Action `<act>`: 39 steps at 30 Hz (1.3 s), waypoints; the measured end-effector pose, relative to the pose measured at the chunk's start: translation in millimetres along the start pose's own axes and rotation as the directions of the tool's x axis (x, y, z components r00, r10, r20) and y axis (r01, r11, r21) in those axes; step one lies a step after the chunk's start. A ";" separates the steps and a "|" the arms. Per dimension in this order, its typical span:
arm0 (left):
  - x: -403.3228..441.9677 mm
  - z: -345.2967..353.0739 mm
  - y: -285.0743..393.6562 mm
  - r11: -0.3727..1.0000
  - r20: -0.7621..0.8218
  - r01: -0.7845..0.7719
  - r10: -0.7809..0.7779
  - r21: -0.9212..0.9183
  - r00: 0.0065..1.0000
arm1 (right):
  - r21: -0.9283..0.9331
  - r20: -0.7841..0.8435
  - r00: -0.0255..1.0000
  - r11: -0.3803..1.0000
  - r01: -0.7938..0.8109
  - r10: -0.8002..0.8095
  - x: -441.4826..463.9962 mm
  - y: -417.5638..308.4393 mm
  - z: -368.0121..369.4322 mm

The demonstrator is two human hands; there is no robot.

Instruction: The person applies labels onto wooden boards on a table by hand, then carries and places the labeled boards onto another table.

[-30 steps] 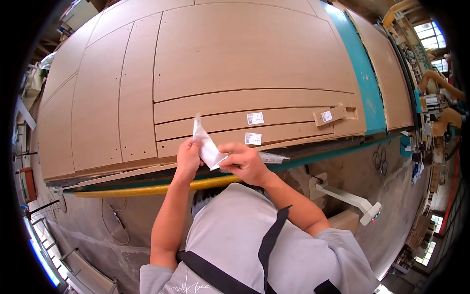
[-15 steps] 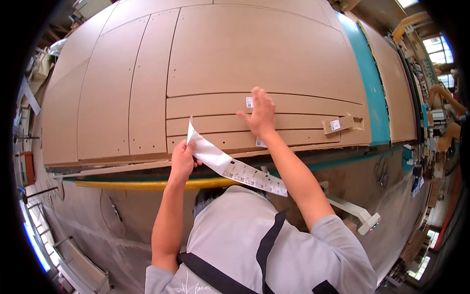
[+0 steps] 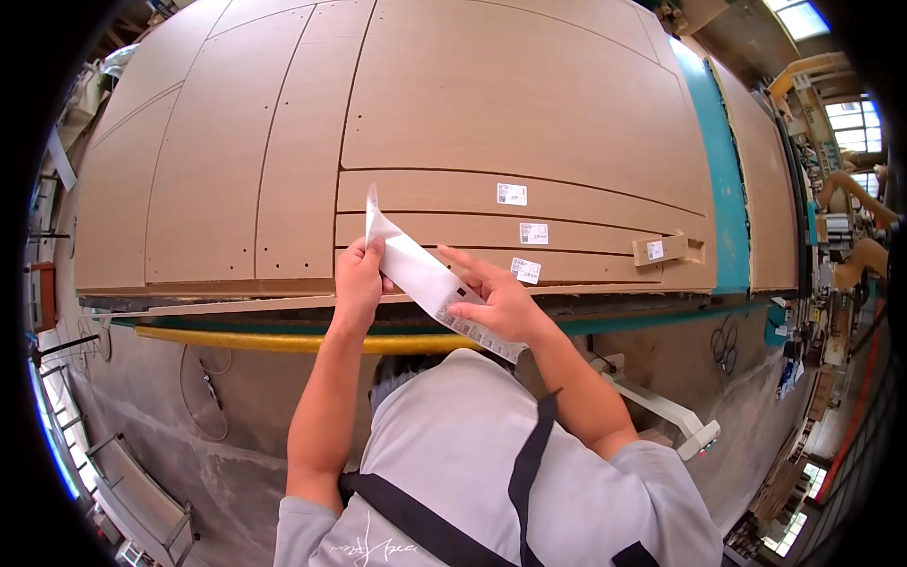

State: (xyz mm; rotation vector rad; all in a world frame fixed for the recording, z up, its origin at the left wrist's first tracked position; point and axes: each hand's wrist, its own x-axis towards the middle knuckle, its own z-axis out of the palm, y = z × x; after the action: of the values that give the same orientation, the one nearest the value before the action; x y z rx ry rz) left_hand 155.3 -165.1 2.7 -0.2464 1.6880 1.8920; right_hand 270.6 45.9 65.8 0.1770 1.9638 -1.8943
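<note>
My left hand (image 3: 359,279) is closed on a long strip of printed labels (image 3: 413,267), whose pale end curls upward past the fingers. Printed codes run along the lower part of this strip. Over that part lies my right hand (image 3: 501,300), its thumb touching the strip and its fingers stretched apart. Just beyond, three white labels sit on narrow cut pieces of a wood-coloured panel (image 3: 510,104): an upper label (image 3: 512,195), a middle label (image 3: 534,233) and a lower label (image 3: 526,270), close to my right fingers.
A small wooden block (image 3: 660,250) bearing a label lies at the panel's right, beside a cutout. Past it runs a teal strip (image 3: 710,170). A yellow bar (image 3: 283,340) follows the near edge, and a pale machine arm (image 3: 666,413) juts out at right.
My right hand has come down from the panel to the label strip, uncovering the labels there. My left hand still holds the strip. The view has shifted slightly.
</note>
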 end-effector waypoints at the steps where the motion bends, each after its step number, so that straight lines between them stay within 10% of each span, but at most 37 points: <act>1: 0.4 -1.0 1.8 1.000 -0.019 0.003 -0.003 -0.022 1.000 | 0.069 -0.114 0.984 0.987 0.147 -0.139 0.7 3.3 5.6; 7: -15.0 15.0 6.5 0.934 0.379 0.322 -0.245 -0.154 0.892 | -0.114 -0.260 0.947 0.980 0.164 -0.188 3.8 9.1 19.5; 13: -4.0 9.5 -10.8 0.977 0.195 0.213 -0.209 0.000 0.958 | -0.528 -0.200 0.839 0.777 0.343 -0.507 15.1 25.8 31.3; 18: 3.0 -22.1 -15.9 0.979 -0.052 0.159 -0.167 -0.127 0.985 | -0.384 -0.222 0.806 0.809 0.446 -0.549 28.7 6.6 37.2; 24: -9.9 -83.4 -8.9 0.990 -0.183 0.111 -0.125 -0.084 0.975 | 0.075 -0.727 0.678 0.969 0.237 -0.109 149.9 23.6 -65.2; 27: -21.2 -108.4 -13.7 0.993 -0.236 0.113 -0.121 -0.046 0.964 | -0.103 -0.785 0.603 0.989 0.105 -0.146 216.5 49.3 -124.3; 29: -31.1 -121.9 -13.6 0.996 -0.265 0.093 -0.092 -0.009 0.960 | -0.429 -0.775 0.609 0.849 -0.310 -0.168 239.8 70.8 -149.7; 32: -43.1 -143.0 -12.1 0.996 -0.265 0.089 -0.087 -0.004 0.960 | -0.606 -0.774 0.547 0.623 -0.494 -0.319 226.2 50.4 -122.3; 35: -48.1 -151.5 -11.0 0.993 -0.257 0.119 -0.120 -0.021 0.959 | -0.849 -0.490 0.772 0.425 -0.315 -0.405 216.2 58.0 -90.3; 39: -34.5 -144.7 -2.0 0.991 -0.222 0.124 -0.110 0.048 0.969 | -0.886 -0.462 0.761 0.277 -0.372 -0.455 198.6 82.6 -66.5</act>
State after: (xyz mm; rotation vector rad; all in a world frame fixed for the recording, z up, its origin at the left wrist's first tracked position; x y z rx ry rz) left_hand 149.7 -313.4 -7.7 -0.5355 1.8288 1.7756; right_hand 106.6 80.2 -84.7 0.4550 3.2611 -0.1685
